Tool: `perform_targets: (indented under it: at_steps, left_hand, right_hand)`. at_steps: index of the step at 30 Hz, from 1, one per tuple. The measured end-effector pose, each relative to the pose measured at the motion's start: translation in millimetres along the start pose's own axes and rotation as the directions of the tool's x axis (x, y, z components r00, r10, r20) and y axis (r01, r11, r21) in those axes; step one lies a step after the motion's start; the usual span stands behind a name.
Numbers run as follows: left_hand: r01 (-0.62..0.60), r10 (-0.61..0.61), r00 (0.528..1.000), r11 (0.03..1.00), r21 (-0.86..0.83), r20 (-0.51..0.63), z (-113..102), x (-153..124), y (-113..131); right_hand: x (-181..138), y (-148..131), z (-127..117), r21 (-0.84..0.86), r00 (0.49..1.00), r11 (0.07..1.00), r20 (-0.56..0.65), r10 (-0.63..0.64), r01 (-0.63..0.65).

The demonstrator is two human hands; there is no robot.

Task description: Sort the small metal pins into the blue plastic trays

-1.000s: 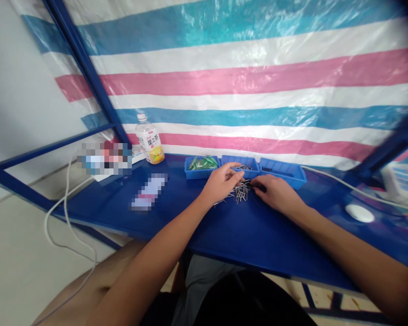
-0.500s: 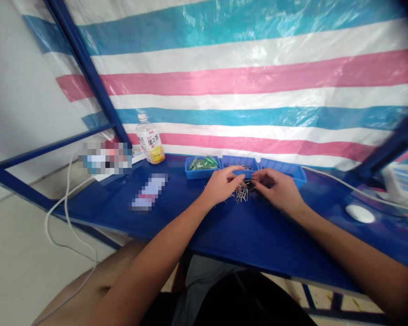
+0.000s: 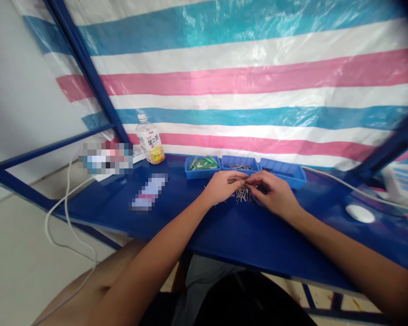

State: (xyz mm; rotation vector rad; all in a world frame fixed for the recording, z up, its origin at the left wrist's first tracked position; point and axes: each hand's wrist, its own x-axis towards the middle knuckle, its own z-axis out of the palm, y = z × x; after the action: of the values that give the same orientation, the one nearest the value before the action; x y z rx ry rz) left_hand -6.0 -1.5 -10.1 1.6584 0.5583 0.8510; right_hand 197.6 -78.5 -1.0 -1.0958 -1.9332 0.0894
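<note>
My left hand and my right hand meet fingertip to fingertip above a loose pile of slim metal pieces on the blue desk. Fingers of both hands are pinched together; whatever sits between them is too small to make out. Just behind the hands stand three joined blue bins: the left bin holds green pieces, the middle bin holds thin metal pieces, and the right bin has dark thin pieces inside. My fingers hide part of the pile.
A drink bottle stands at the back left, with a blurred flat item in front of it. On the right lie a white mouse and a white cable. Blue frame posts and a striped sheet bound the desk.
My right hand has shifted left and my fingertips have come together with those of my left hand. The middle bin's contents show more clearly, as my left fingers have lowered.
</note>
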Motion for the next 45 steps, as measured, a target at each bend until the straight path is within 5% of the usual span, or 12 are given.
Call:
perform_targets:
  at_steps: [9,16,21,31,36,45]
  left_hand:
    - [-0.040,0.048,0.978,0.998,0.041,-0.201,-4.9,2.9,2.0]
    - [-0.042,0.056,0.993,0.990,0.135,-0.103,-4.6,1.7,3.0]
    - [-0.030,0.045,0.993,0.991,0.128,-0.111,-2.6,-0.8,7.0]
    - [-0.026,0.038,0.992,0.995,0.098,-0.124,-4.2,-1.4,8.8]
    - [-0.084,0.087,0.994,0.995,0.047,-0.068,-4.4,-0.8,6.9]
    - [-0.040,0.077,0.987,0.968,0.248,-0.141,-3.7,-0.8,6.3]
  right_hand:
    - [-3.8,-0.3,1.6,0.015,0.993,0.994,0.048,0.106,-0.107]
    - [0.3,-0.6,-1.2,0.016,0.992,0.992,-0.011,0.128,-0.127]
    - [1.4,-1.8,-1.7,0.032,0.994,0.994,0.049,0.099,-0.101]
    - [-1.1,1.9,3.3,0.153,0.937,0.927,0.123,0.327,-0.344]
    - [-2.7,5.7,3.5,0.149,0.934,0.936,0.217,0.285,-0.320]
    - [-1.5,3.2,1.5,0.115,0.968,0.962,0.058,0.243,-0.248]
